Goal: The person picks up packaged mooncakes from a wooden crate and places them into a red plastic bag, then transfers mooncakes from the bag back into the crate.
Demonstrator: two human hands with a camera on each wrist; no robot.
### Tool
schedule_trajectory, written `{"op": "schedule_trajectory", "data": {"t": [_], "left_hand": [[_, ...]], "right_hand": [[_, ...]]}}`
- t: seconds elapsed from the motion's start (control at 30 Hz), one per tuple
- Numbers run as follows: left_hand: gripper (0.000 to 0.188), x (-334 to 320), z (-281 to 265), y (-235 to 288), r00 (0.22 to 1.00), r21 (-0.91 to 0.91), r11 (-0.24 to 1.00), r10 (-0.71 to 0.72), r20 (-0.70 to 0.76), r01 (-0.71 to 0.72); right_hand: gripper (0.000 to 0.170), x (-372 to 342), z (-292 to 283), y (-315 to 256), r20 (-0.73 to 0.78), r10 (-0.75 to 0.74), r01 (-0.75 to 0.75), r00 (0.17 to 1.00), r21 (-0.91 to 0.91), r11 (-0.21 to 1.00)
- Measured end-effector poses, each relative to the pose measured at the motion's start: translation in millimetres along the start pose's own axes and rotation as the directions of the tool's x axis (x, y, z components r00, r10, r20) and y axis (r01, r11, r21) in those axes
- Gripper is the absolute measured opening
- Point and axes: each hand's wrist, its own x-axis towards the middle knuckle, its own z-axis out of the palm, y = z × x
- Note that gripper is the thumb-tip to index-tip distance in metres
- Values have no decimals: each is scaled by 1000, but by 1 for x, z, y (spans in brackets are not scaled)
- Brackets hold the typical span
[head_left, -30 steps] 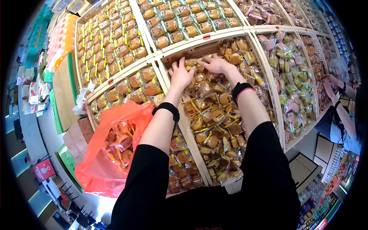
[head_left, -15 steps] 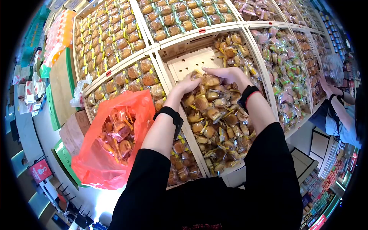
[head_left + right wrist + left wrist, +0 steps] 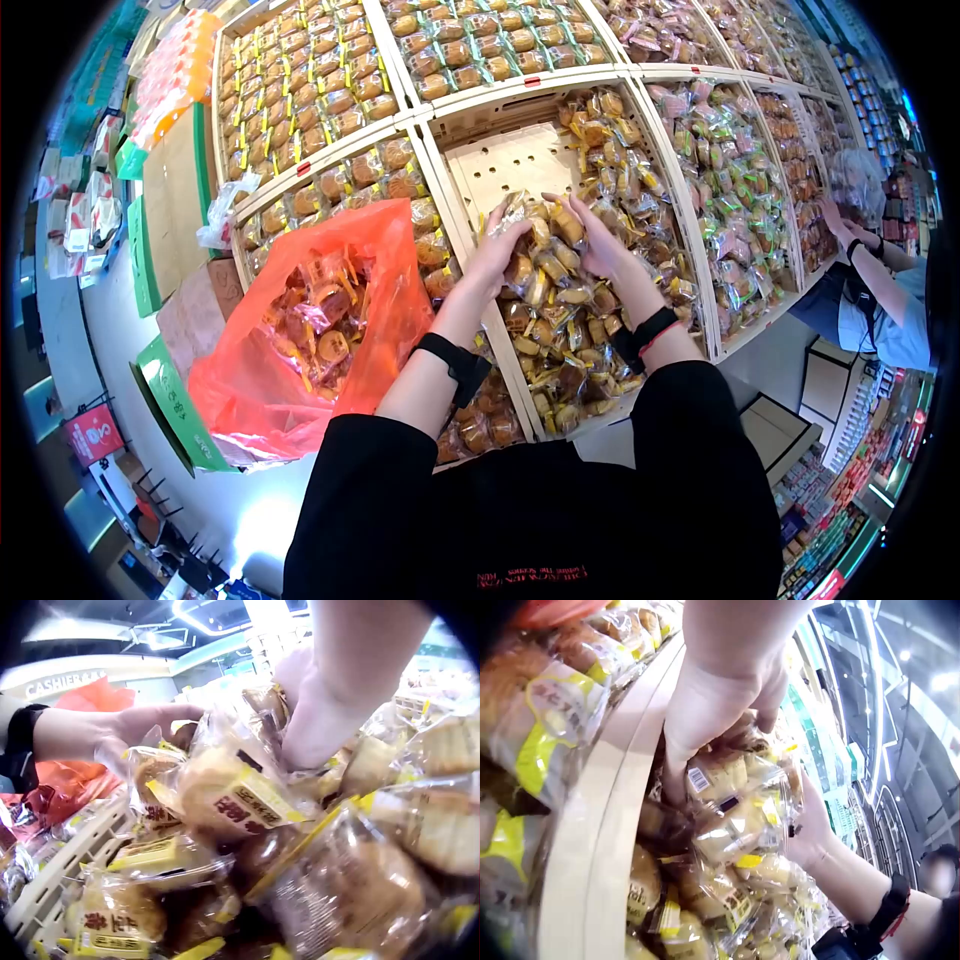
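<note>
Both hands cup a cluster of clear-wrapped small cakes (image 3: pixel 545 245) with yellow labels, lifted above the loose heap in a pale crate (image 3: pixel 500 165). My left hand (image 3: pixel 490 255) curls round its left side, close to the crate's divider. From the right, my right hand (image 3: pixel 602 245) holds the other side, thumb toward the top. The left wrist view shows left fingers (image 3: pixel 676 780) reaching down beside a packet with a barcode. In the right wrist view, wrapped cakes (image 3: pixel 229 799) fill the space between the hands, and the right fingertips are hidden behind packets.
Left of the crate, a red plastic bag (image 3: pixel 235 400) stands with its mouth spread, holding wrapped cakes (image 3: pixel 325 310). Neighbouring crates hold neat rows of buns (image 3: pixel 310 90) and mixed pink-and-green packets (image 3: pixel 740 190). Another person's arms (image 3: pixel 880 270) reach in at the far right.
Both hands have drawn cakes from the crate's far end toward the body, baring the perforated floor there. Now they hold a gathered cluster between them.
</note>
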Motion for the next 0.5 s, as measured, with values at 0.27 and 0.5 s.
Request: {"op": "schedule_trajectory", "data": {"t": [0.27,0.5], "left_hand": [[68,-34,26,-21,963,240,933,252,94,-267],[76,-108,81,31,792,493,631,555,254,-599]], "right_hand": [[49,-61,33,25,-198,-406,396,892,-92,914],[51,-135,94,-5,-204,-683,652,702,-203,731]]}}
